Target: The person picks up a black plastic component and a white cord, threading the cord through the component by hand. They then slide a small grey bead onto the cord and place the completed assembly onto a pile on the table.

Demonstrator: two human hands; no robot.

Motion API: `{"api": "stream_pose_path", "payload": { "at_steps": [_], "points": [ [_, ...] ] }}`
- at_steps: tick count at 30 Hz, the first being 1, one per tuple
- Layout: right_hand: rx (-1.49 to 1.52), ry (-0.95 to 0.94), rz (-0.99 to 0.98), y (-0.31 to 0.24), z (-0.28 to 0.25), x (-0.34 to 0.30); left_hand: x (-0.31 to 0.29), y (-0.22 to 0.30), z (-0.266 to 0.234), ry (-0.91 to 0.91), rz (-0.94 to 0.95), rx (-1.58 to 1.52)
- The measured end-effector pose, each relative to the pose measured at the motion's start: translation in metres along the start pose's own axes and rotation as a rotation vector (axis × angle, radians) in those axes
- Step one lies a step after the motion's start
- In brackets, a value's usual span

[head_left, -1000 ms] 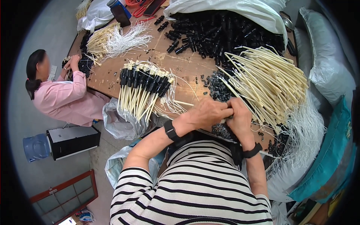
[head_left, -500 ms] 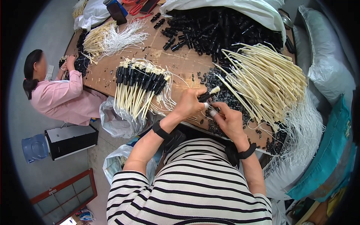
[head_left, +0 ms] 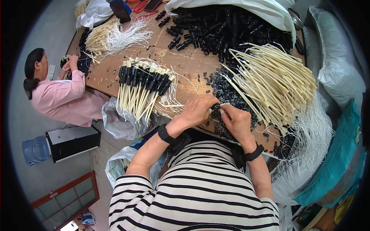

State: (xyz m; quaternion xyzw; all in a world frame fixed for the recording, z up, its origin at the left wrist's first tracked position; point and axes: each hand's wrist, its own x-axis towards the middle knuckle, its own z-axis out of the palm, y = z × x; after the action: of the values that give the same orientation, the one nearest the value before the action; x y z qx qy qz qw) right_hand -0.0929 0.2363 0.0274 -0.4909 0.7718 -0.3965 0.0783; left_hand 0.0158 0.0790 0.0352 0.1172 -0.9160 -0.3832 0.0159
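My left hand [head_left: 195, 110] is closed around a black plastic connector [head_left: 216, 106]; only its end shows between my hands. A cream-coloured tube [head_left: 172, 105] sticks out to the left from behind that hand, seemingly belonging to the same piece. My right hand [head_left: 237, 120] pinches at the connector's end, thumb and fingertips together; anything small inside the pinch is hidden. Just left of my hands lies a bundle of cream tubes with black connectors [head_left: 142, 82], with thin white cords around them. Small black plastic parts [head_left: 227, 94] are scattered beyond and beside my right hand.
Loose cream tubes [head_left: 275, 82] with white cords [head_left: 312, 131] are piled at right. Black connectors [head_left: 231, 29] spill from a white sack [head_left: 246, 4] at the back. Across the table [head_left: 165, 57], a person in pink [head_left: 61, 94] works. Full sacks [head_left: 337, 57] line the right.
My left hand has turned the connector, so its cream end no longer points up and right; a tube now shows to the left. My right hand has closed in on the connector's end.
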Motion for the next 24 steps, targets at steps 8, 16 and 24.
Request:
{"api": "stream_pose_path", "payload": {
  "at_steps": [8,16,24],
  "points": [
    [0.089,-0.193,-0.034,-0.002,-0.001,-0.002,0.0,0.001,0.002,-0.057,0.074,-0.205],
    [0.176,-0.024,-0.082,-0.002,0.0,-0.002,-0.006,0.001,0.002,0.379,0.346,-0.227],
    [0.177,-0.015,0.24,0.007,0.006,-0.01,0.023,-0.021,0.006,0.399,-0.056,-0.069]
  ]
}}
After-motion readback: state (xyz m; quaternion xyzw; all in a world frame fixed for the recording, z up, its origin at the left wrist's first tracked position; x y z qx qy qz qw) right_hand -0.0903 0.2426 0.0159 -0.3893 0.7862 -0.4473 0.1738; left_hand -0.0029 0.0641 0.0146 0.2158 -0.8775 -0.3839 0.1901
